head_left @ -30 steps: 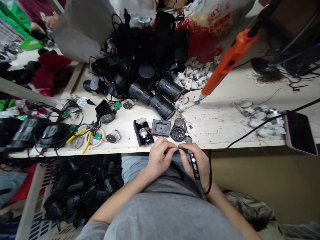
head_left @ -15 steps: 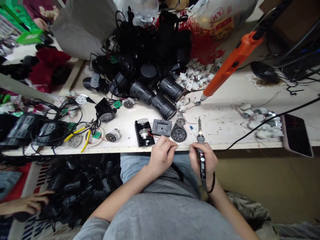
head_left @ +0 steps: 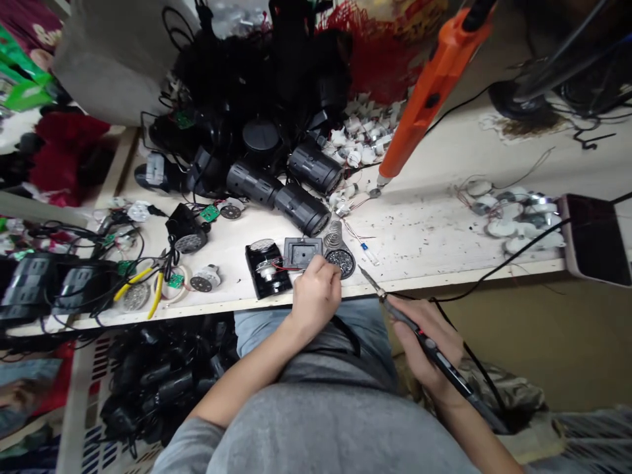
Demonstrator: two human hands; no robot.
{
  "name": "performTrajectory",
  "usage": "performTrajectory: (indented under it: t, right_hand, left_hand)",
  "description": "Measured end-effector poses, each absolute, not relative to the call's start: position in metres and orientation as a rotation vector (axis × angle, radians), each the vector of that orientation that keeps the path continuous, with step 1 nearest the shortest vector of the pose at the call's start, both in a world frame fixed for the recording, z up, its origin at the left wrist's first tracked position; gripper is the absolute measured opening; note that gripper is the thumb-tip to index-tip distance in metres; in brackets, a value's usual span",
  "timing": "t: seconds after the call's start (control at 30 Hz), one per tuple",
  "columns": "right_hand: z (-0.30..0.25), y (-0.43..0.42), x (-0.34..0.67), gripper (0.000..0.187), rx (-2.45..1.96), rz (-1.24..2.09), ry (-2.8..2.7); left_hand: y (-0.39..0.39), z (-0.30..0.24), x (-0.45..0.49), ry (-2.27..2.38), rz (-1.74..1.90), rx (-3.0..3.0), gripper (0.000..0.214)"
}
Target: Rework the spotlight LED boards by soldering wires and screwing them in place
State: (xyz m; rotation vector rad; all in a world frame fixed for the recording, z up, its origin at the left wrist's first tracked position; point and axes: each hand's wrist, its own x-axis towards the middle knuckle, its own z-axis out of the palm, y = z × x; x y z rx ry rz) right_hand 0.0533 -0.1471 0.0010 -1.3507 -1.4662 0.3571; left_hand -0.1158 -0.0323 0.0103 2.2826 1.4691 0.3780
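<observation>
My right hand (head_left: 432,339) is closed around a soldering iron (head_left: 429,345). The iron slants up and left, its bare tip just right of the round dish (head_left: 340,263) of a coiled iron stand (head_left: 334,234). Near the bench edge my left hand (head_left: 316,289) is closed in a pinch; whatever is between its fingers is hidden. Just beyond it lies a dark rectangular frame (head_left: 303,253). To its left sits an open black housing (head_left: 266,270) with a white motor-like part inside, and a thin red wire runs from there toward my left hand.
An orange electric screwdriver (head_left: 424,99) hangs over the bench. Black cylindrical housings (head_left: 302,207) are piled behind. Yellow-handled pliers (head_left: 133,283) lie left among cables. White motor parts (head_left: 518,220) and a phone (head_left: 600,240) are at the right. A crate (head_left: 93,421) of black parts stands below.
My right hand has moved right and swung the soldering iron from upright to slanting, tip toward the stand. My left hand stays pinched. Another person's hand has withdrawn from the crate. The view has shifted.
</observation>
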Motion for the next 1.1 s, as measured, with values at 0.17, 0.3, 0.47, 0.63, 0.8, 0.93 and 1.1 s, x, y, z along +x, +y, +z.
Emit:
performTrajectory:
  t: [0.17, 0.3, 0.47, 0.63, 0.8, 0.93, 1.1]
  right_hand:
    - [-0.006, -0.139, 0.051, 0.037, -1.314, 0.440, -1.448]
    - [-0.010, -0.136, 0.052, 0.036, -1.320, 0.470, -1.455]
    - [-0.011, -0.134, 0.053, 0.032, -1.338, 0.457, -1.444]
    - [-0.005, -0.132, 0.054, 0.030, -1.365, 0.456, -1.481]
    - [-0.002, -0.133, 0.059, 0.029, -1.402, 0.461, -1.488]
    - [0.001, -0.130, 0.059, 0.027, -1.395, 0.452, -1.485]
    - [0.001, -0.126, 0.058, 0.023, -1.394, 0.453, -1.478]
  left_hand:
    - [-0.036, 0.016, -0.109, 1.551, 0.187, 2.360, 0.023]
    - [-0.036, 0.020, -0.104, 1.578, 0.013, 2.385, 0.026]
    - [-0.036, 0.025, -0.101, 1.590, -0.141, 2.349, 0.026]
    - [-0.038, 0.029, -0.097, 1.611, -0.220, 2.332, 0.027]
    - [-0.039, 0.030, -0.096, 1.613, -0.210, 2.333, 0.024]
    - [-0.036, 0.028, -0.096, 1.617, -0.191, 2.317, 0.025]
    - [-0.034, 0.029, -0.094, 1.600, -0.213, 2.310, 0.025]
